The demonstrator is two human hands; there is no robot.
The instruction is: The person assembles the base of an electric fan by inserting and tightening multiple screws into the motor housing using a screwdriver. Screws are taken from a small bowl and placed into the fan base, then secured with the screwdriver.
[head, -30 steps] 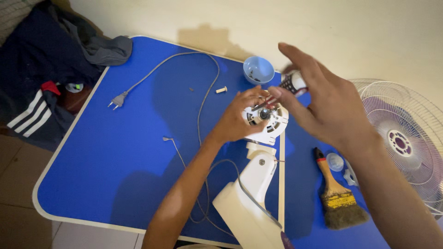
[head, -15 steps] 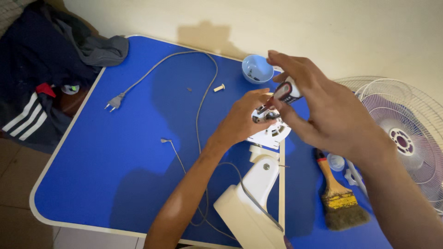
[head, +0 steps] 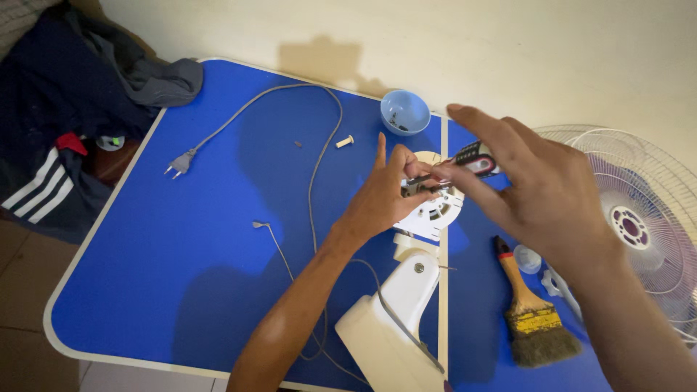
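Gripping a screwdriver [head: 465, 161] by its black and red handle, the right hand [head: 541, 189] is reaching in from the right with the wrist raised, thumb and first fingers closing round the handle and the index finger stretching out above it. The left hand [head: 381, 196] is coming up from below along a straight forearm, its fingertips pinching at the centre of the fan motor [head: 432, 203] while the index finger is sticking up free. The tool's metal tip is meeting those fingertips right over the motor's hub.

The screwdriver is lying nearly level, its long axis running left to right, handle toward the right and slightly up, tip pointing left at the hub. The round white motor is sitting on top of the fan's cream neck and base [head: 388, 327], which is lying flat on the blue table [head: 181, 276] and running toward the near edge.

One paintbrush [head: 528, 308] is lying just right of the base, bristles toward the near edge, with one small clear cap [head: 528, 258] beside its handle. One small blue bowl [head: 404, 111] is standing at the far edge, and one pale peg [head: 345, 141] is lying to its left. One grey cord [head: 312, 167] is looping across the table, ending in one plug [head: 179, 163]. One wire fan guard [head: 639, 218] is leaning off the right side. A heap of dark clothes [head: 65, 109] is lying at the left.
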